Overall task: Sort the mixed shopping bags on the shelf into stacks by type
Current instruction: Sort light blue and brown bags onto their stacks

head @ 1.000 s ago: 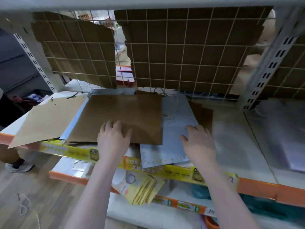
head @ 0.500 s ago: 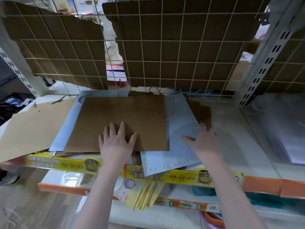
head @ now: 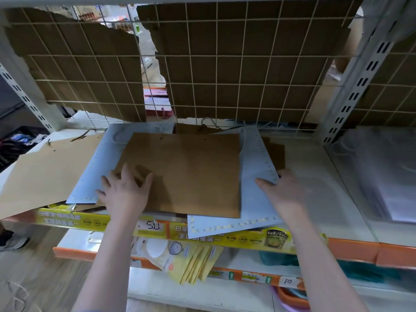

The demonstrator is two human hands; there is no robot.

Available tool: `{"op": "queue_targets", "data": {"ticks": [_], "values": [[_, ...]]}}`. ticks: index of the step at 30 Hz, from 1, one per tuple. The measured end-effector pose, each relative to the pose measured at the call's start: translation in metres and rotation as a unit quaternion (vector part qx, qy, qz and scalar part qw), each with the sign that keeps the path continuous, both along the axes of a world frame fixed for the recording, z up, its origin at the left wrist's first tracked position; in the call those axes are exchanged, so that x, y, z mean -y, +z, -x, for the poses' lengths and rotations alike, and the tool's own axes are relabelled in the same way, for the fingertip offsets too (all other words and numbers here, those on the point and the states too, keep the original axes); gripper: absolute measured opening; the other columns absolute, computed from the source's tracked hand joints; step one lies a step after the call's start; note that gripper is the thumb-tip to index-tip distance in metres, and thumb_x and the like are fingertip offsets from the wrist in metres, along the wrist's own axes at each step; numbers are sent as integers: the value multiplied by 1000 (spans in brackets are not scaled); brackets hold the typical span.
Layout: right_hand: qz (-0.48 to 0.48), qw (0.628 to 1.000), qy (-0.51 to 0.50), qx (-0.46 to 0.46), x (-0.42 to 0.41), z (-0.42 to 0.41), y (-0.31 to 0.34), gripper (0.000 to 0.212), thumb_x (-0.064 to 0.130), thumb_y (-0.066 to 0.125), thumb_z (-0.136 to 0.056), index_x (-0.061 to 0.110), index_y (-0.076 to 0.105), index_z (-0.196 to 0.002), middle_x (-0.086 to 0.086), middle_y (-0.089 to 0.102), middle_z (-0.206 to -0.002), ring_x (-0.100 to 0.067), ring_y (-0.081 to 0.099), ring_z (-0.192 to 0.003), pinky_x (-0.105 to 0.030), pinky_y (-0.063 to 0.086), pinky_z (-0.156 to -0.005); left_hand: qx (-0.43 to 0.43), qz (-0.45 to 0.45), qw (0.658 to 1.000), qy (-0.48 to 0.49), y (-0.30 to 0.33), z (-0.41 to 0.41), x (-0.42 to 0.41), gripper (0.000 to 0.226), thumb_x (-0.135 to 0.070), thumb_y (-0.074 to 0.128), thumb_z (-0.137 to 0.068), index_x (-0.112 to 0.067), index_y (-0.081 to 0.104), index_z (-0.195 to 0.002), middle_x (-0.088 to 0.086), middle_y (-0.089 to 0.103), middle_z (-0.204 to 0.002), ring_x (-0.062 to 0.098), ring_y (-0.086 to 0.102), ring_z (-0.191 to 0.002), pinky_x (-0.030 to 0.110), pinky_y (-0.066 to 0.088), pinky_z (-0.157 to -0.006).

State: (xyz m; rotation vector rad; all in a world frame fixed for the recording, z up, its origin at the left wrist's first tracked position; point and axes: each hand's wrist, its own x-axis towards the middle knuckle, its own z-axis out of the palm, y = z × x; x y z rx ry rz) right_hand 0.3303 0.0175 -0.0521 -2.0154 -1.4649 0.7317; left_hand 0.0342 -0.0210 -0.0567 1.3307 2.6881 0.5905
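A flat brown paper bag [head: 191, 172] lies on top of a mixed pile on the shelf [head: 315, 199]. Under it lie two pale blue bags: one [head: 99, 167] sticking out to the left, one [head: 254, 176] to the right and over the front edge. My left hand [head: 126, 190] rests flat with spread fingers on the brown bag's front left corner. My right hand [head: 281, 190] holds the right blue bag's edge, thumb on top, fingers hidden beneath. A lighter tan bag [head: 45, 172] lies at the far left. Darker brown bags [head: 275, 154] peek out behind the pile.
Wire mesh backed with torn cardboard [head: 225, 64] closes the shelf's rear. A slotted upright [head: 360, 82] stands at the right, with clear plastic bags [head: 387, 172] beyond it. A yellow label strip [head: 157, 228] runs along the front edge. Yellow packets [head: 191, 260] sit on the lower shelf.
My left hand slid left along the brown bag towards its front corner. My right hand shifted a little further right on the blue bag's edge. The camera moved closer.
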Motion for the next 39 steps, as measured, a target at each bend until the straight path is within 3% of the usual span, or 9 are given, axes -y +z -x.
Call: {"op": "queue_targets", "data": {"ticks": [4, 8, 15, 17, 22, 26, 32, 36, 39], "values": [[0, 1000, -8, -13, 5, -1, 1, 46, 44, 61, -84, 10, 49, -114, -11, 59, -106, -31, 59, -92, -39, 52, -77, -1, 41, 999, 19, -1, 4, 4, 80, -67, 50, -80, -7, 39, -133, 26, 44, -131, 44, 39, -124, 53, 31, -98], [9, 1000, -24, -15, 7, -3, 0, 47, 48, 60, -83, 13, 52, -113, -9, 61, -105, -31, 61, -91, -41, 52, -77, 5, 28, 998, 59, 7, 0, 8, 90, -66, 66, -69, -1, 40, -127, 30, 46, -125, 46, 43, -116, 50, 38, -92], [-39, 996, -57, -52, 16, -12, 0, 38, 41, 56, -87, 7, 54, -104, -10, 60, -89, -27, 58, -76, -27, 35, -51, 171, -59, 982, 55, 4, 6, 16, 63, -39, 77, -74, -7, 56, -125, 19, 60, -122, 37, 54, -113, 43, 44, -89], [-58, 995, -56, -64, 19, -12, 0, 35, 39, 56, -87, 7, 55, -101, -10, 60, -84, -25, 57, -70, -25, 32, -47, 166, -73, 982, 53, 5, 3, 19, 54, -43, 76, -74, -12, 62, -116, 19, 61, -119, 36, 53, -112, 42, 46, -88], [-80, 992, -61, -80, 26, -12, 2, 31, 35, 58, -89, 6, 51, -97, -11, 60, -86, -26, 57, -71, -26, 36, -48, 92, -4, 994, 61, 4, -5, 29, 87, -62, 71, -67, -6, 46, -129, 26, 51, -125, 43, 43, -119, 45, 36, -96], [-87, 990, -66, -84, 33, -11, 2, 33, 34, 57, -89, 3, 50, -99, -12, 59, -87, -30, 57, -75, -30, 39, -56, 85, 16, 995, 41, 9, -7, 31, 85, -68, 72, -60, -4, 47, -110, 23, 58, -112, 42, 51, -107, 45, 45, -83], [-98, 990, -89, -48, 43, -12, 3, 30, 33, 52, -94, 4, 47, -99, -9, 51, -81, -30, 52, -72, -29, 31, -50, 191, -1, 981, 20, 13, -15, 39, 81, -47, 82, -65, -4, 47, -125, 16, 58, -120, 35, 55, -109, 41, 46, -84], [-91, 990, -103, -36, 47, -21, 1, 26, 31, 50, -95, 5, 48, -99, -9, 53, -83, -28, 49, -71, -28, 28, -49, 313, -79, 946, -2, 11, -17, 49, 58, -26, 81, -73, -5, 55, -120, 8, 60, -103, 27, 57, -92, 40, 50, -83], [-104, 989, -96, -48, 51, -23, -3, 26, 28, 52, -94, 3, 54, -102, -10, 56, -86, -28, 50, -72, -28, 31, -56, 344, -133, 929, -5, 10, -15, 53, 43, -21, 72, -81, -8, 54, -118, 10, 60, -101, 31, 60, -88, 45, 51, -83]]}}
